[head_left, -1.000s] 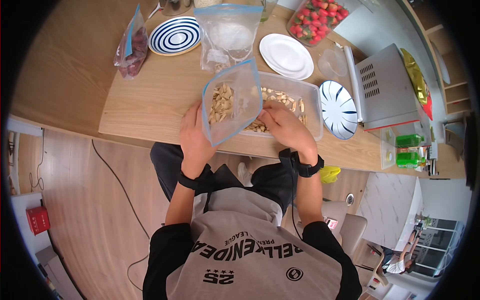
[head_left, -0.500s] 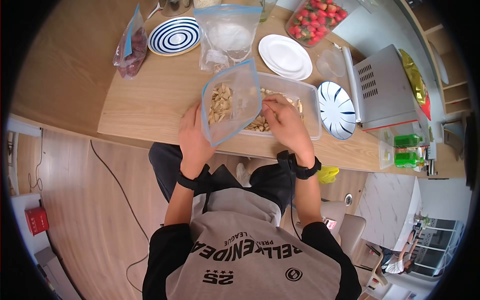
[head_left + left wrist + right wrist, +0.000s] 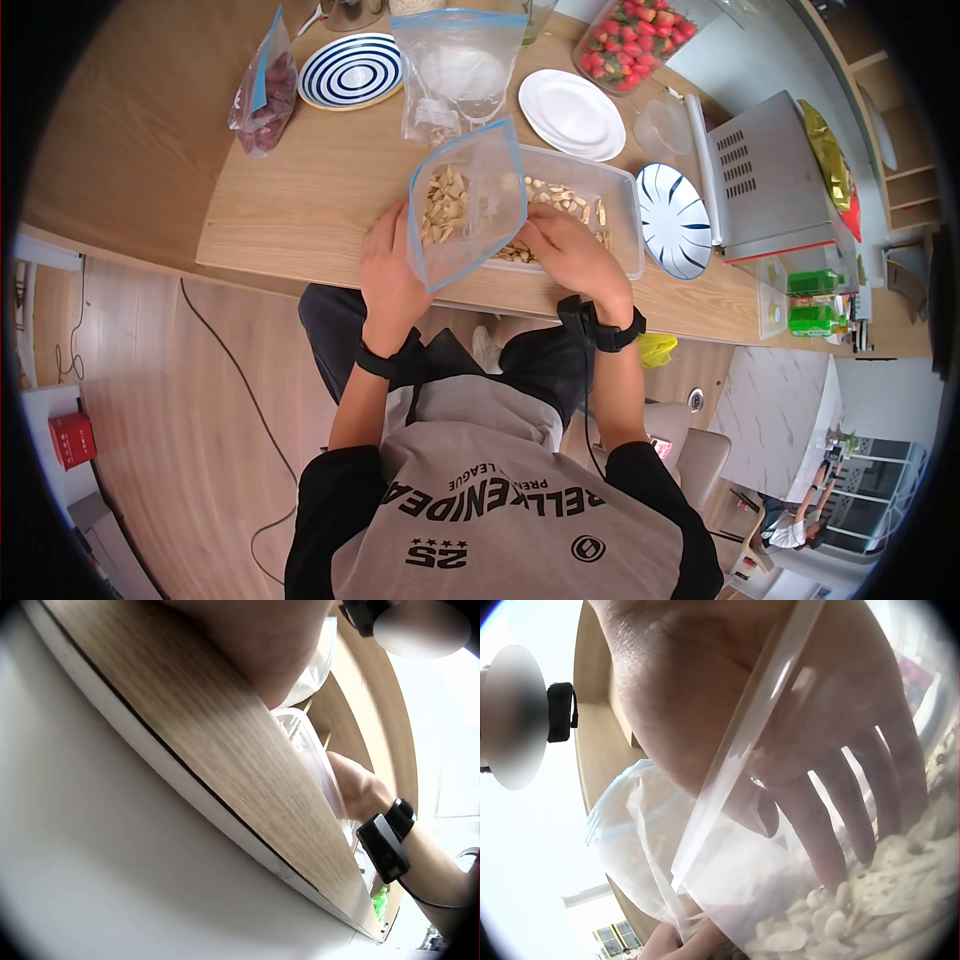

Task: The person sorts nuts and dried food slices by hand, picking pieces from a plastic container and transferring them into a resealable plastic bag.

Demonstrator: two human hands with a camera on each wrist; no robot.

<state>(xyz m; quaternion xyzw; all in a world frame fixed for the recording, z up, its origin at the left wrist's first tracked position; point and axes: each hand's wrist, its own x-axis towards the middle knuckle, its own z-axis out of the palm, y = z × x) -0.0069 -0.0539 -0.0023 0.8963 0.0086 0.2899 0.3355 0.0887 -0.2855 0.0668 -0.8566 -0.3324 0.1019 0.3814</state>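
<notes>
A clear zip bag (image 3: 485, 200) with a blue edge stands mouth-open on the table, pale dry slices (image 3: 445, 205) inside. My left hand (image 3: 390, 275) grips its left side; the right wrist view shows those fingers (image 3: 686, 943) on the bag (image 3: 641, 855). My right hand (image 3: 580, 258) is over the clear container (image 3: 634, 215), right of the bag. Seen through the container wall (image 3: 731, 761), the right hand's fingers (image 3: 847, 795) reach down, spread, onto loose pale pieces (image 3: 885, 885), with the thumb apart. In the head view, its fingertips are partly hidden beside the bag.
Behind are a blue-ringed plate (image 3: 352, 72), another zip bag (image 3: 460, 75), white plates (image 3: 572, 113) and a strawberry tub (image 3: 635, 45). A bag of dark red items (image 3: 265, 110) stands left. A blue-striped plate (image 3: 675, 220) and a grey appliance (image 3: 775, 180) are at right.
My right hand drew up to the bag's right edge half a second ago, and its fingers have since moved back down into the container. My left hand has stayed at the bag.
</notes>
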